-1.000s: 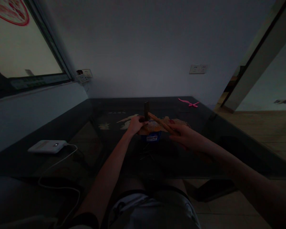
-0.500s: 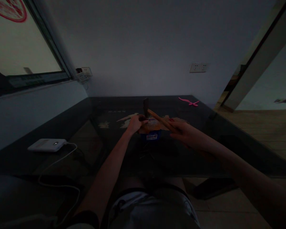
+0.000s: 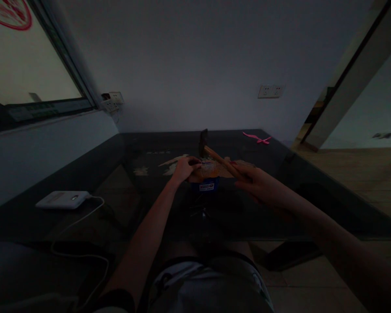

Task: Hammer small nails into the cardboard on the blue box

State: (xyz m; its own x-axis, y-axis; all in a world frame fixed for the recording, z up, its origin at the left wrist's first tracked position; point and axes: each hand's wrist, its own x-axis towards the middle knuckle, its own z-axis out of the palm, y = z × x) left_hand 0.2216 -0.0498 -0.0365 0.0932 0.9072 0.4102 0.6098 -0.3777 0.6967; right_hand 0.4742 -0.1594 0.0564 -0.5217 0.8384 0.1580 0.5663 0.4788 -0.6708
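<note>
Above the blue box (image 3: 206,187), gripping a hammer (image 3: 220,159) in the right hand (image 3: 257,182).
Likely stiff, head-heavy; best held low on the handle (image 3: 230,167); left hand (image 3: 183,168) curled at the box's left, hold unclear.

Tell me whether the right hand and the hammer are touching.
Touching: the head view shows the right hand closed around the near end of the hammer.

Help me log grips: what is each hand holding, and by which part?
The right hand holds the hammer by its handle. For the left hand, it is too dark to tell whether it pinches anything.
</note>
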